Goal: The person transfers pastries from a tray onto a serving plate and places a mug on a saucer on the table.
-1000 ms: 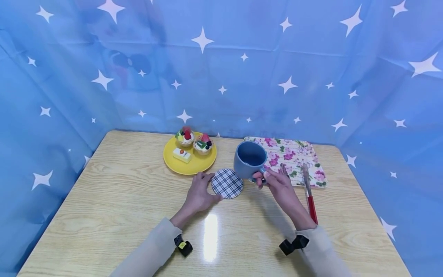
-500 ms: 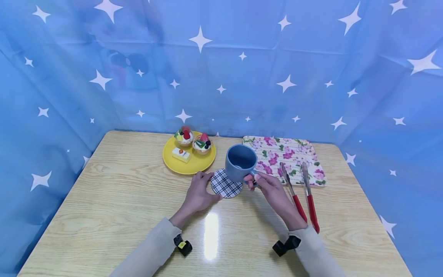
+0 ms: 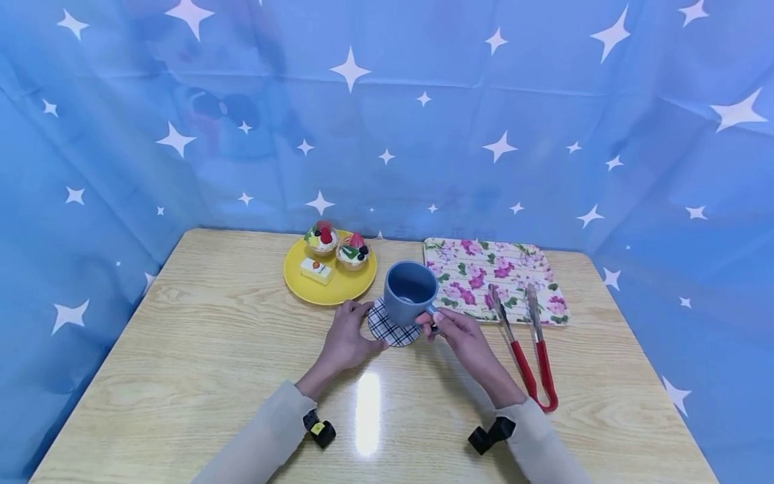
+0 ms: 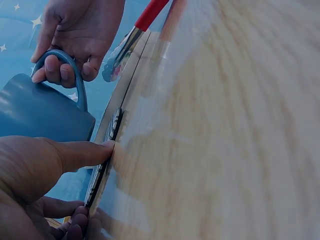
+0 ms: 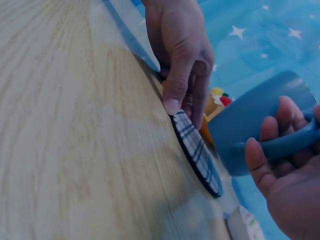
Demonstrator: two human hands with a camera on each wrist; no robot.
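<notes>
A blue-grey mug [image 3: 399,306] is held upright by its handle in my right hand [image 3: 465,344], whose fingers curl through the handle. Under it lies a round plaid coaster [image 3: 393,334], white with dark blue lines. My left hand [image 3: 347,339] grips the coaster's left side between thumb and fingers. The right wrist view shows a gap between the mug's base [image 5: 227,150] and the coaster [image 5: 197,152]. From the left wrist, the mug [image 4: 45,110] appears beside the coaster's thin edge, with thumb and fingers at that rim.
A yellow plate [image 3: 299,289] with two fruit tarts [image 3: 353,253] and a small cake slice [image 3: 317,271] stands behind my left hand. Back right is a floral tray [image 3: 450,252], with red-handled tongs [image 3: 546,373] leaning open onto its front edge. A blue star-printed curtain [image 3: 387,121] hangs behind the table.
My right hand has carried the mug leftward and nearer to me, from beside the coaster to over it. More of the tongs shows now. The left hand and coaster have stayed in place.
</notes>
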